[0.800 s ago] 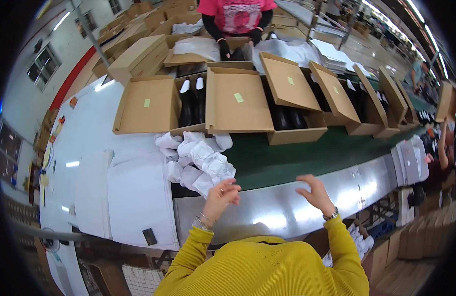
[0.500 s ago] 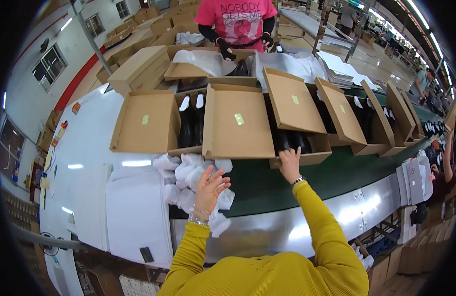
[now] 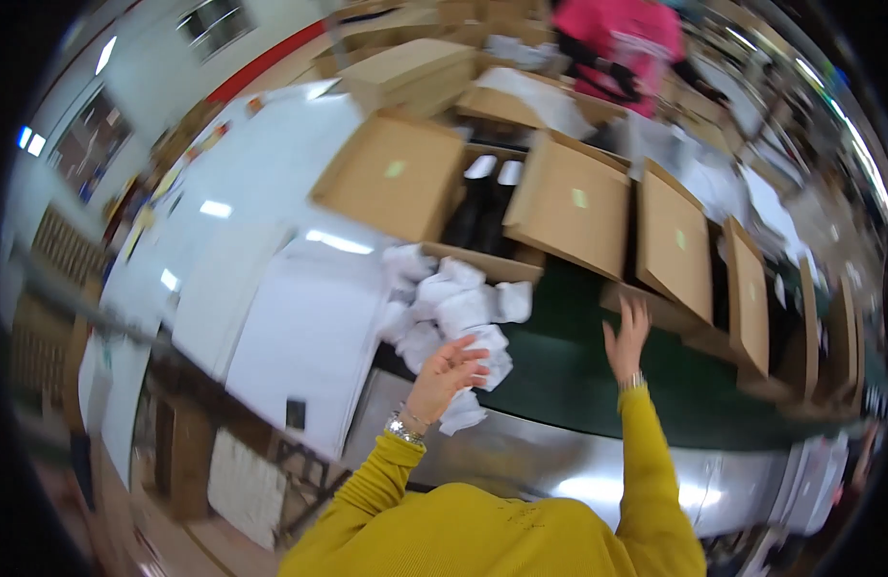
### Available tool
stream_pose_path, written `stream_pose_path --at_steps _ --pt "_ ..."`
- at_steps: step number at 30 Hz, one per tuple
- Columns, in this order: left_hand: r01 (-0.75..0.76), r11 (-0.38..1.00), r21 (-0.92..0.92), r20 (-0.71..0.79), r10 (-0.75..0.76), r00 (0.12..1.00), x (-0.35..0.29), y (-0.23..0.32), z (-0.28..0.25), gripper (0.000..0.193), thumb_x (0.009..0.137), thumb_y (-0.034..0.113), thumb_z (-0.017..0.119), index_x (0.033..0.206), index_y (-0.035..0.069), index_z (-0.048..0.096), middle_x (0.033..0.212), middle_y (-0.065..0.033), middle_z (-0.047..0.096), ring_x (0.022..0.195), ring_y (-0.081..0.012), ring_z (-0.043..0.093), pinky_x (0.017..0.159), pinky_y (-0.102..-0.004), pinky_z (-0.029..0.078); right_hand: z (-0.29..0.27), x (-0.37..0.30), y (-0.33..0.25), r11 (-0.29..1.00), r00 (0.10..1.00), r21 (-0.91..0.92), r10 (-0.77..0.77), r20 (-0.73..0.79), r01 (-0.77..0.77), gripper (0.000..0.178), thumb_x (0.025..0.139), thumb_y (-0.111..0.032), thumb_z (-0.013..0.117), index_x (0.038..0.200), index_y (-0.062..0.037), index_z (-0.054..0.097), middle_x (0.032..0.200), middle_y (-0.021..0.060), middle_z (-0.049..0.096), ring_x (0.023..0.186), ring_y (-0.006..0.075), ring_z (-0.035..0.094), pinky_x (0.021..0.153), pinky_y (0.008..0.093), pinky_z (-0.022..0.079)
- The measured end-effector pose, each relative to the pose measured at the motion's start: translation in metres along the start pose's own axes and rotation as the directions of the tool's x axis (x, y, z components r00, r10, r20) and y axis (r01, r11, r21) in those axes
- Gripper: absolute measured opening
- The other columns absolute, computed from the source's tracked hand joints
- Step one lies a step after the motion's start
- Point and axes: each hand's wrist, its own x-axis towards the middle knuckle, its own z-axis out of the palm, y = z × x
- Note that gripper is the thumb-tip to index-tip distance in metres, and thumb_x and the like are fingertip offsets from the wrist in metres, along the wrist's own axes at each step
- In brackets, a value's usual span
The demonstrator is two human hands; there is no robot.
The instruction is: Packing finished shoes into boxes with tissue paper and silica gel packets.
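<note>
My left hand point(image 3: 450, 373) is open and holds nothing, its fingers loosely stretched over a pile of crumpled white paper wads point(image 3: 453, 298). Further right, my right hand point(image 3: 629, 338) is also open, fingers spread, just in front of a brown cardboard shoebox point(image 3: 648, 306); whether a fingertip touches it I cannot tell. That box's lid point(image 3: 675, 245) stands tilted over it and hides what lies inside. To the left, a pair of black shoes point(image 3: 477, 207) with white paper in their tops lies in another open box, between two brown lids point(image 3: 391, 178) point(image 3: 571, 204).
More open shoeboxes with raised lids point(image 3: 749, 298) continue rightward along the green belt point(image 3: 564, 356). White sheets point(image 3: 304, 317) are stacked on the pale table point(image 3: 261, 163). Opposite, a person in a pink shirt point(image 3: 646, 43) stands behind the boxes. A metal ledge point(image 3: 550, 452) runs nearest me.
The view has swung left, so the boxes appear further right, and blurred. My right hand has come off the shoebox's front edge, and the black shoes in that box no longer show.
</note>
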Motion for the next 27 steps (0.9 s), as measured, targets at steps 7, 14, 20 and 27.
stream_pose_path --at_steps 7,14,20,27 --pt "0.035 0.955 0.294 0.023 -0.043 0.999 -0.064 0.009 -0.03 0.042 0.085 0.011 0.06 0.125 0.003 0.049 0.105 -0.008 0.06 0.081 -0.0112 0.058 0.071 -0.027 0.051 -0.092 -0.158 -0.109 0.798 0.659 0.382 0.025 0.752 -0.466 0.006 0.075 -0.005 0.067 0.078 -0.0007 0.065 0.072 0.0084 0.064 0.061 0.0143 0.058 0.06 0.027 0.046" --pt "0.11 0.002 0.994 -0.099 0.453 0.886 -0.136 -0.007 -0.128 0.064 0.075 0.022 0.065 0.133 0.012 0.042 0.135 -0.0137 0.04 0.125 -0.0315 0.037 0.099 -0.0486 0.033 -0.149 -0.23 -0.124 0.493 0.339 0.231 0.141 0.93 -0.839 0.01 0.076 -0.004 0.064 0.083 0.004 0.065 0.073 0.0069 0.064 0.064 0.0122 0.056 0.063 0.0244 0.045" --pt "0.243 -0.39 0.888 -0.168 0.216 0.962 -0.173 -0.05 -0.219 0.074 0.078 0.02 0.06 0.142 0.026 0.025 0.152 -0.0062 0.011 0.139 -0.0301 0.013 0.106 -0.0604 0.016 -0.099 -0.213 -0.163 0.638 0.331 0.312 -0.094 0.939 -0.704 0.011 0.078 -0.005 0.062 0.084 0.0038 0.065 0.074 0.0063 0.064 0.065 0.0132 0.056 0.064 0.0254 0.045" --pt "0.128 -0.386 0.914 -0.052 0.201 0.978 -0.195 -0.043 -0.241 0.068 0.083 0.007 0.049 0.141 0.033 0.025 0.152 -0.0017 0.013 0.139 -0.0295 0.014 0.109 -0.0549 0.015 -0.116 -0.236 -0.16 0.755 0.225 0.251 -0.14 0.964 -0.606 0.012 0.081 -0.007 0.06 0.084 0.0035 0.064 0.075 0.0057 0.065 0.067 0.0142 0.057 0.064 0.0265 0.046"
